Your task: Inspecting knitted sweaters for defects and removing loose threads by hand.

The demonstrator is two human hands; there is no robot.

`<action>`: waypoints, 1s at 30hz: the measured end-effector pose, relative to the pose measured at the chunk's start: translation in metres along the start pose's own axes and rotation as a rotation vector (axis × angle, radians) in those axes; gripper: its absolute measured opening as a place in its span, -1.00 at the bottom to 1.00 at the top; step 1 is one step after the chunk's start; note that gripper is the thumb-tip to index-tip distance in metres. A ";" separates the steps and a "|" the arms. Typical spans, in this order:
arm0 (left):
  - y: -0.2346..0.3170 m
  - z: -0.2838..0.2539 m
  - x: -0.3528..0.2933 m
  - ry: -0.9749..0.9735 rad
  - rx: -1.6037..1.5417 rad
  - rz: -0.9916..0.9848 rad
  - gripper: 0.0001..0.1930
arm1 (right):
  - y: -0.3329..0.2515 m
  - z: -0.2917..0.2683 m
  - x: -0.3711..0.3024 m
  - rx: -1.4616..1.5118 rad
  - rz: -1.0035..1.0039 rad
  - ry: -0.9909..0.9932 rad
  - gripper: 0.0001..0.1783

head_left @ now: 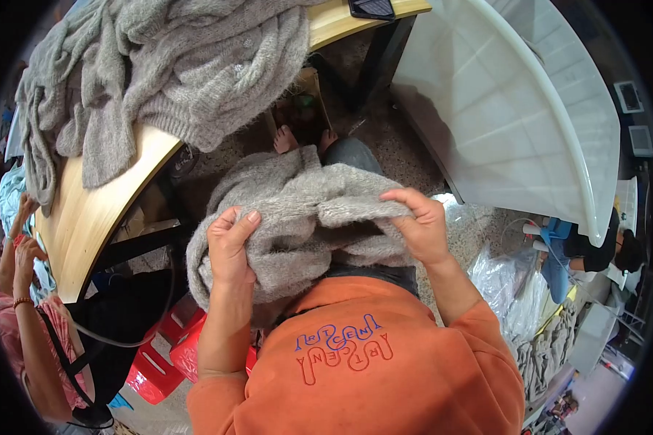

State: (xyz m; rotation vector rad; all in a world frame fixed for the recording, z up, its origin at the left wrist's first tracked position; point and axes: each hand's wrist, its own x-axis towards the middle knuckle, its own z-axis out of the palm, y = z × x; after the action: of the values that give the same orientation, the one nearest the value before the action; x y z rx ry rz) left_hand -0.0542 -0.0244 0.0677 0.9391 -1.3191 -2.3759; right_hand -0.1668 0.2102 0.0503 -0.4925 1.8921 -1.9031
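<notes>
A fuzzy grey knit garment [290, 196], probably a sweater, lies bunched over my lap. My left hand [231, 246] grips its left side, with the thumb on top of the knit and the fingers partly hidden beneath. On the other side my right hand [419, 221] pinches a folded edge between thumb and fingers. The edge between both hands is drawn out sideways, and a dark gap shows under the fold near my right hand. Which part of the garment this is, I cannot tell.
More grey knitwear [189, 72] is heaped on the wooden table [112, 188], hanging over its edge. A big white plastic bin [500, 94] stands at right. Red stools [156, 370] are at lower left. Co-workers sit at both sides; clear plastic bags [504, 283] lie on the floor.
</notes>
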 end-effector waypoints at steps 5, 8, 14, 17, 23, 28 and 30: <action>-0.001 0.013 -0.007 -0.086 0.131 0.019 -0.96 | -0.004 0.003 0.000 -0.503 -0.373 -0.047 -0.69; -0.001 0.025 -0.019 -0.178 0.331 -0.003 -0.99 | -0.027 0.022 -0.012 -0.616 -0.868 -0.290 -0.72; -0.017 0.040 -0.016 -0.539 0.339 -0.060 -0.94 | -0.026 0.043 -0.003 -0.598 -0.999 -0.253 -0.74; -0.018 0.032 -0.019 -0.518 0.231 -0.203 -0.89 | -0.022 0.045 -0.003 -0.592 -0.988 -0.256 -0.76; -0.022 0.029 -0.019 -0.452 0.178 -0.243 -0.87 | -0.015 0.048 -0.003 -0.723 -0.920 -0.267 -0.75; -0.029 0.026 -0.021 -0.473 0.209 -0.127 -0.93 | -0.018 0.050 -0.002 -0.709 -0.935 -0.257 -0.76; -0.028 0.025 -0.021 -0.479 0.207 -0.078 -0.94 | -0.014 0.050 -0.003 -0.736 -0.891 -0.266 -0.74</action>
State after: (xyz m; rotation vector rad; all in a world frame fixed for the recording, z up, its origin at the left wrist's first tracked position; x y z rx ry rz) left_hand -0.0528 0.0183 0.0624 0.4841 -1.7514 -2.6698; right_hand -0.1388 0.1692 0.0654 -1.9650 2.3389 -1.3191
